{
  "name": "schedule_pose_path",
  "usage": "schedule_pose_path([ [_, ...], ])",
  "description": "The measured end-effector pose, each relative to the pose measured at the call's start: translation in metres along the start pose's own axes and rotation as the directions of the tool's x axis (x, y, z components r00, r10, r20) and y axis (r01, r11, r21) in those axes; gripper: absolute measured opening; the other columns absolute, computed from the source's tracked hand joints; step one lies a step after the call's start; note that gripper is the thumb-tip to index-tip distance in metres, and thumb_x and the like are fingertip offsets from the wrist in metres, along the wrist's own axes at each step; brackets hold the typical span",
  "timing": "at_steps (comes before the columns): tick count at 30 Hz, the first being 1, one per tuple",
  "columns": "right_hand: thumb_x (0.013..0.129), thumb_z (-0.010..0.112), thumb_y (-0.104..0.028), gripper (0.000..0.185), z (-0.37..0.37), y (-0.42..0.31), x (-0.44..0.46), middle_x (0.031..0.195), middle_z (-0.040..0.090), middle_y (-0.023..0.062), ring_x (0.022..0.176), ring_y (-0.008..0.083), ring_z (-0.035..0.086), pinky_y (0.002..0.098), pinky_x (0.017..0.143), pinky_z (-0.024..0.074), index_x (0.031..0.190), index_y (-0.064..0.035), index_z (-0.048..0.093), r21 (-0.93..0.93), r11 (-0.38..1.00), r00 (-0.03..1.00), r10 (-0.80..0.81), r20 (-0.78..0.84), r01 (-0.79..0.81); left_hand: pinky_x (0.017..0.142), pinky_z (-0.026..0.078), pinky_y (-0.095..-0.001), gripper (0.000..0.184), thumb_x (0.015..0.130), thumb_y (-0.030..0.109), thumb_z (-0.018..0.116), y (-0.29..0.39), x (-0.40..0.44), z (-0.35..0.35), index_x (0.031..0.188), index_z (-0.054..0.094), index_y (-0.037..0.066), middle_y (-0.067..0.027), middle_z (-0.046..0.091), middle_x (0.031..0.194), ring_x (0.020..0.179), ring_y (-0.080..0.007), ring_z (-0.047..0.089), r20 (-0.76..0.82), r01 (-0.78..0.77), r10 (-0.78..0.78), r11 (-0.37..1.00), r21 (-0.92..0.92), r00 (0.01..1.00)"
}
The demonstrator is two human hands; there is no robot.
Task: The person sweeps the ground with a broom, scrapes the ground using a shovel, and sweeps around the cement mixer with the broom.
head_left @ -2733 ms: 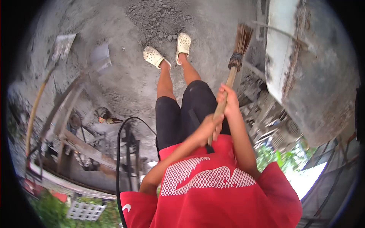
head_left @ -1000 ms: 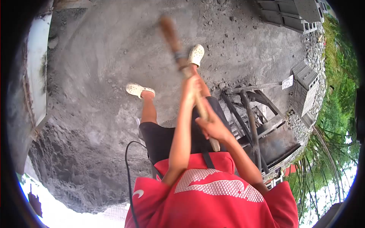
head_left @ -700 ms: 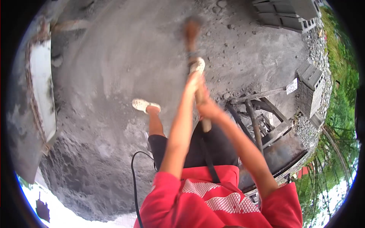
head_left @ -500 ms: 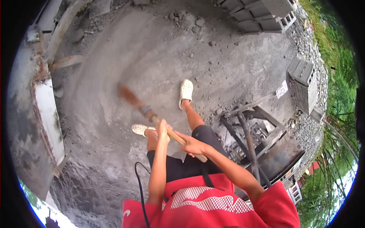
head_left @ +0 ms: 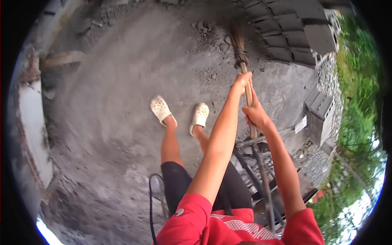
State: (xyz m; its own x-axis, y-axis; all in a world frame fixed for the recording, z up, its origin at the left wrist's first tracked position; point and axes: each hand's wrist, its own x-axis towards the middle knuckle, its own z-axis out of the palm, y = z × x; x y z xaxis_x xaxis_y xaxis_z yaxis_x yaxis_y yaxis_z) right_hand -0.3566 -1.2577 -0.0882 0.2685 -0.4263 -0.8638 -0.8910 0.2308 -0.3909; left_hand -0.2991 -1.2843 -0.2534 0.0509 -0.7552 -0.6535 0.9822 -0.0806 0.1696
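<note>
2 stacks of grey blocks (head_left: 292, 38) beside gravel (head_left: 318, 168) and green plants (head_left: 360, 98)

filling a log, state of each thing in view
Stick broom, gripped two-handed, bristles blurred at tips
Left hand, closed on the handle, nearer the bristles
Right hand, closed on the handle, nearer its end
Cream clogs, worn
Black shorts, worn
Red shirt, worn
Concrete hollow blocks, stacked

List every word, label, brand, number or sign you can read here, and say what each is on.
None can be read.
Red shirt: white sleeve mark, too small to make out; pale chest print, partly cut off, no legible letters.
White patch near the concrete blocks: too small and blurred.
Broom: no lettering visible.
</note>
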Motion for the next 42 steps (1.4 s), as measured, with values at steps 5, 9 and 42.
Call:
schedule_pose_path([
  [5, 0.072, 0.051, -0.006, 0.088, 0.043, -0.012, 0.008, 0.074, 0.057, 0.0172, 0.051, 0.019, 0.056, 0.0327, 0.047, 0.0479, 0.138, -0.0124, -0.007, -0.223, 0.974, 0.955, 0.106, 0.277, -0.043, 0.038, 0.033, -0.0252, 0.022, 0.075, 0.011, 0.053, 0.007, -0.044, -0.081, 0.057, 0.04, 0.012, 0.0029, 0.036, 0.048, 0.039, -0.0094, 0.034, -0.192, -0.027, -0.029, 0.958, -0.287, 0.981],
  [9, 0.073, 0.05, -0.004, 0.086, 0.01, -0.019, -0.073, 0.073, 0.055, 0.0093, 0.052, 0.0146, 0.053, 0.03, 0.048, 0.0457, 0.139, -0.0187, -0.002, -0.268, 0.963, 0.847, 0.136, 0.514, 0.008, 0.039, 0.033, -0.0252, 0.024, 0.079, 0.016, 0.05, -0.005, -0.152, -0.032, 0.059, 0.038, 0.012, 0.0017, 0.035, 0.047, 0.039, -0.0116, 0.036, -0.503, -0.191, 0.086, 0.968, -0.162, 0.86],
  [42, 0.069, 0.053, -0.007, 0.072, 0.207, -0.011, -0.12, 0.059, 0.055, 0.0114, 0.041, 0.0171, 0.052, 0.0302, 0.039, 0.0429, 0.135, -0.0156, 0.026, -0.324, 0.889, 0.653, 0.038, 0.757, 0.324, 0.038, 0.027, -0.0177, 0.025, 0.084, 0.015, 0.045, -0.009, -0.362, -0.214, 0.061, 0.037, 0.019, 0.0106, 0.031, 0.053, 0.041, -0.0017, 0.029, -0.681, -0.531, 0.036, 0.657, -0.535, 0.731],
])
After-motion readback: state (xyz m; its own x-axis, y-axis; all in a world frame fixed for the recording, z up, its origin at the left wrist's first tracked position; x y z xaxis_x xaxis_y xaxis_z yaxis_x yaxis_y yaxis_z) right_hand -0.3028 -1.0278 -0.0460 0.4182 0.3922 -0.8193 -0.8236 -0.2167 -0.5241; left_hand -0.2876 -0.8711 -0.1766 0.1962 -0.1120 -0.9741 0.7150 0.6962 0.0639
